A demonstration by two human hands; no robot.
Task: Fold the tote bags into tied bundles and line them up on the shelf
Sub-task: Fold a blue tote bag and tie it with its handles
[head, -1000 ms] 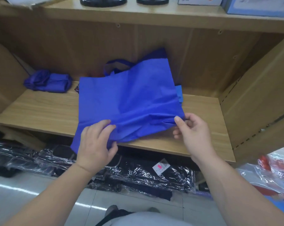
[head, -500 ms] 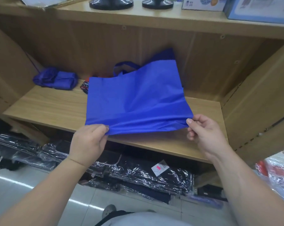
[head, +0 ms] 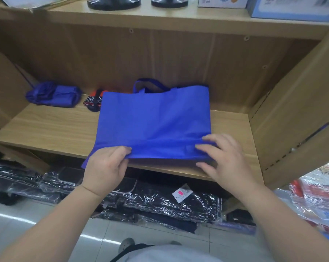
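The blue tote bag point(head: 154, 120) lies flat in the middle of the wooden shelf point(head: 46, 129), its handles point(head: 150, 85) pointing at the back wall and its bottom edge reaching the shelf's front edge, where a strip of cloth is turned up into a low fold. The left hand point(head: 105, 167) pinches the bag's near left corner, which hangs a little over the front edge. The right hand point(head: 228, 159) grips the near right end of the fold, its fingers point(head: 203, 148) laid on top of the cloth and the thumb below it. In the same compartment, at the back left corner, sits a tied blue bundle point(head: 54, 94), and just beside it a red and black patterned item point(head: 92, 101) is partly covered by the bag's far left corner. The space under the shelf holds black goods in clear plastic wrappers point(head: 159, 201), one with a white tag marked in pink point(head: 181, 193). On the board above stand two round black bases point(head: 113, 2) and some printed boxes point(head: 292, 8).
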